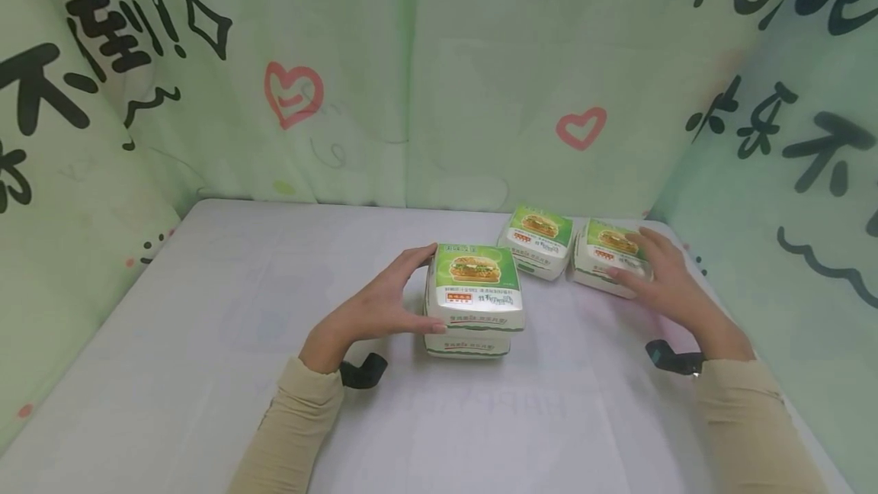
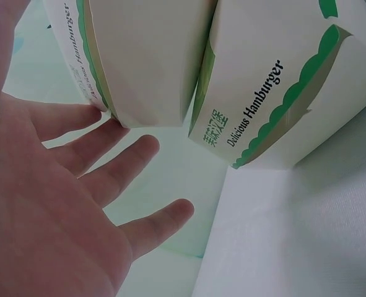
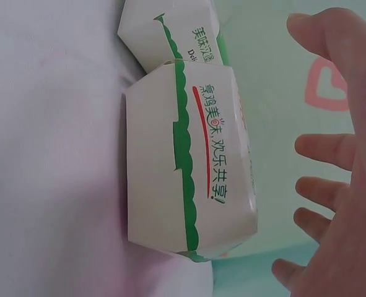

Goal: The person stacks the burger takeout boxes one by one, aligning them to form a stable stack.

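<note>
My left hand (image 1: 380, 303) grips a white and green hamburger box (image 1: 476, 273) at its left side, thumb at the front and fingertips at the back edge. Directly beneath that box, a second hamburger box (image 1: 468, 346) sits on the table, mostly covered in the head view. In the left wrist view the held box (image 2: 152, 62) and the lower box (image 2: 257, 86) are tilted against each other. My right hand (image 1: 668, 280) hovers with spread fingers over the rightmost hamburger box (image 1: 604, 250). The right wrist view has its fingers apart from that box (image 3: 155, 161).
Another hamburger box (image 1: 538, 238) stands at the back, just left of the rightmost one. A white cloth covers the table (image 1: 206, 341). Green printed curtains (image 1: 446, 82) enclose the back and both sides.
</note>
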`<state>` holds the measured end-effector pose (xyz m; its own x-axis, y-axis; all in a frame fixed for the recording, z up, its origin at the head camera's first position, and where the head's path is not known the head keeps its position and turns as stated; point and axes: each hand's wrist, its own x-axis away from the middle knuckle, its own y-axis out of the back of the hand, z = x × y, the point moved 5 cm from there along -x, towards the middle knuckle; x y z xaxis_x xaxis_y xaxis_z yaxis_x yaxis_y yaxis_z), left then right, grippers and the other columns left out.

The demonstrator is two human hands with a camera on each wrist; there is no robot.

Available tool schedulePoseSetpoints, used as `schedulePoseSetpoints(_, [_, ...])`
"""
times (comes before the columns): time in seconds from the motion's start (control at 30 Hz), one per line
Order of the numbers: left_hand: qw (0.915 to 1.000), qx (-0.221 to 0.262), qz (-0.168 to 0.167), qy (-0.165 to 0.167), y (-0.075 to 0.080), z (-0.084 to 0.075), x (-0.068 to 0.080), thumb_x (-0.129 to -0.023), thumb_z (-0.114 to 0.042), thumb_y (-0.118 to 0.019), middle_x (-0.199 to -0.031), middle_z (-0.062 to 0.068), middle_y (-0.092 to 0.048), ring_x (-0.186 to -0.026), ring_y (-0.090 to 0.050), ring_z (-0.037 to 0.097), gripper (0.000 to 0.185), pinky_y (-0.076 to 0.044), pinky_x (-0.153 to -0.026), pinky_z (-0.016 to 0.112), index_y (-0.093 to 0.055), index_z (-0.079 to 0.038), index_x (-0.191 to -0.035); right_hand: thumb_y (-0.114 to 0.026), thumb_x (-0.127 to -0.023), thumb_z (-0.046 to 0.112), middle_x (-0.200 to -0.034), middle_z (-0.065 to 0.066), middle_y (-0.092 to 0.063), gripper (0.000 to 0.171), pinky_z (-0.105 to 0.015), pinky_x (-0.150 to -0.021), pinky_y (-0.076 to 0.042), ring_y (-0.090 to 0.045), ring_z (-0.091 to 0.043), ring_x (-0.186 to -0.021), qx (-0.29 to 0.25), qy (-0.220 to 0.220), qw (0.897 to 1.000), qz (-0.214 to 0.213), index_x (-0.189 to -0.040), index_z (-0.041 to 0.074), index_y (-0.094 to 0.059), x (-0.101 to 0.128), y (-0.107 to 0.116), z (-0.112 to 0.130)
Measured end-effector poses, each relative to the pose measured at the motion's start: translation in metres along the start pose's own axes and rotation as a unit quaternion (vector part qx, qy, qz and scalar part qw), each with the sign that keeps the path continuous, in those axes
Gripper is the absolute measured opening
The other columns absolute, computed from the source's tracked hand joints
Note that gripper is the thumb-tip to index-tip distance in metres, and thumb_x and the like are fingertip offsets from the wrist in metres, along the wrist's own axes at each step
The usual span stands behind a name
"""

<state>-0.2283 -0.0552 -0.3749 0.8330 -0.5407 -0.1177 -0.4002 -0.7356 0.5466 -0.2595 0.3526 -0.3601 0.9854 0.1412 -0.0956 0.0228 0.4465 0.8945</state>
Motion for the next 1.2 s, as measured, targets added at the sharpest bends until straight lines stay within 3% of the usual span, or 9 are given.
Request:
schedulePoseSetpoints(0.33, [1.0000, -0.006, 0.001, 0.004, 0.000, 0.001, 0.000, -0.071, -0.044, -0.087, -0.158, -0.005, -0.030, -0.146, -0.032, 0.017, 0.112, -0.030, -0.120, 0.047, -0.021, -0.020, -0.158, -0.055, -0.095, 0.054, -0.160, -0.034, -0.003, 0.090, -0.081, -0.104, -0.013, -0.006, -0.058, -0.144, 0.022, -0.042, 0.998, 0.038, -0.155, -0.003, -0.019, -0.007, -0.005, -0.018])
schedulePoseSetpoints(0.67, [1.0000, -0.009, 0.000, 0.003, 0.000, 0.001, 0.000, -0.072, -0.044, -0.087, -0.157, -0.005, -0.030, -0.145, -0.032, 0.017, 0.111, -0.030, -0.119, 0.047, -0.021, -0.020, -0.158, -0.050, -0.098, 0.053, -0.158, -0.036, -0.004, 0.088, -0.080, -0.105, -0.014, -0.006, -0.060, -0.142, 0.021, -0.045, 0.996, 0.068, -0.152, -0.009, -0.018, -0.009, -0.010, -0.025])
schedulePoseSetpoints(1.2, [0.9999, -0.009, 0.001, 0.009, 0.000, 0.000, 0.001, -0.072, -0.044, -0.087, -0.158, -0.007, -0.029, -0.145, -0.032, 0.016, 0.111, -0.030, -0.119, 0.047, -0.020, -0.022, -0.158, -0.058, -0.095, 0.053, -0.152, -0.039, -0.018, 0.095, -0.074, -0.105, -0.023, -0.022, -0.056, -0.135, 0.021, -0.062, 0.996, 0.064, -0.152, -0.009, -0.015, -0.015, -0.013, -0.029])
